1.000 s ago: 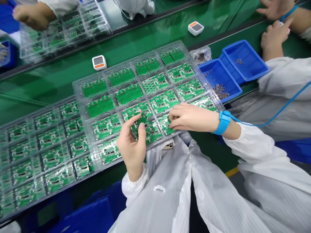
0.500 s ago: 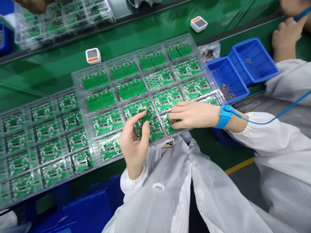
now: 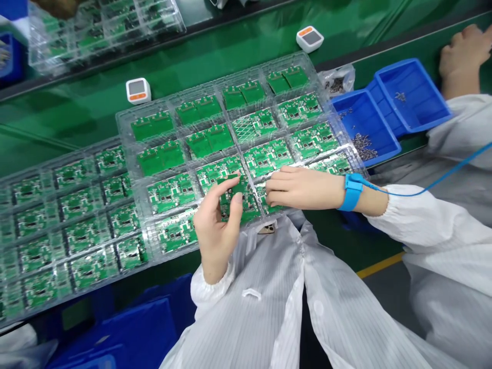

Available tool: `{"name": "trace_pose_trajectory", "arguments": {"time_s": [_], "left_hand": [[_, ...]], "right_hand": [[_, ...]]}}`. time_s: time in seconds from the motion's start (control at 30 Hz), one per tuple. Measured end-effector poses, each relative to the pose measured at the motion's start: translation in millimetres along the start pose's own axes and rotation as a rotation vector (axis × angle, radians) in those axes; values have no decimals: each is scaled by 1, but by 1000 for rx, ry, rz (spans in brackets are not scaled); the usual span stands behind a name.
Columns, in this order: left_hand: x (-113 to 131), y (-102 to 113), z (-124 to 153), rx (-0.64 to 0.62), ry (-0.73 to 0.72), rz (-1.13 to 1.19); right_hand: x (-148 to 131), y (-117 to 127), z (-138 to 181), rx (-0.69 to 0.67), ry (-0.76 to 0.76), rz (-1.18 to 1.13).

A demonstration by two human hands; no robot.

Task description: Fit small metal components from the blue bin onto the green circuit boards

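My left hand [image 3: 217, 220] holds a small green circuit board [image 3: 232, 190] upright between thumb and fingers, just above a large clear plastic tray [image 3: 123, 120]. The tray's pockets carry rows of green circuit boards. My right hand [image 3: 303, 188], with a blue wrist strap [image 3: 351, 192] on it, lies across the tray's near edge. Its fingertips rest on a board [image 3: 265, 197] in a pocket, and the fingers hide part of that board. Whether they grip it, I cannot tell.
A second clear tray of boards [image 3: 65, 215] adjoins on the left, on a green bench [image 3: 57, 118]. Two blue bins [image 3: 365, 123] hold small metal parts at the right, where a co-worker's hand [image 3: 463, 56] rests. Small white meters and a further tray stand beyond.
The whole scene drifts slightly in view as my head moves. My hands stay in nearly the same place on the tray. One co-worker's hand at the upper right has left view.
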State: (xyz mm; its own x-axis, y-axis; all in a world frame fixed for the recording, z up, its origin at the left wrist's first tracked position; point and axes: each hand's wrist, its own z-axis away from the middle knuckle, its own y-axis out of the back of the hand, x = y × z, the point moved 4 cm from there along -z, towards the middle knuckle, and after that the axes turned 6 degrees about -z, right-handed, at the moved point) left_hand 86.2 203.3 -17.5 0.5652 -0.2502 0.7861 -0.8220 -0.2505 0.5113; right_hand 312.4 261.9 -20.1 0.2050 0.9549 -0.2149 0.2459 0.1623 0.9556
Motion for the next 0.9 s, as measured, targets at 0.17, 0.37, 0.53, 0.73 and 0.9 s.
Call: {"name": "trace_pose_trajectory", "arguments": {"time_s": [0.17, 0.37, 0.53, 0.73, 0.9], "left_hand": [[-1, -1, 0, -34, 2, -15], [4, -7, -2, -66, -32, 49], [11, -8, -2, -15, -46, 74], [20, -9, 0, 122, -181, -16], [26, -11, 3, 211, -316, -77]], "right_hand": [[4, 11, -3, 198, -206, -592], [1, 16, -7, 412, -416, -918], [-7, 12, -10, 490, -471, -1009], [-14, 3, -10, 592, -576, -1158], [-15, -3, -13, 663, -615, -1225]]}}
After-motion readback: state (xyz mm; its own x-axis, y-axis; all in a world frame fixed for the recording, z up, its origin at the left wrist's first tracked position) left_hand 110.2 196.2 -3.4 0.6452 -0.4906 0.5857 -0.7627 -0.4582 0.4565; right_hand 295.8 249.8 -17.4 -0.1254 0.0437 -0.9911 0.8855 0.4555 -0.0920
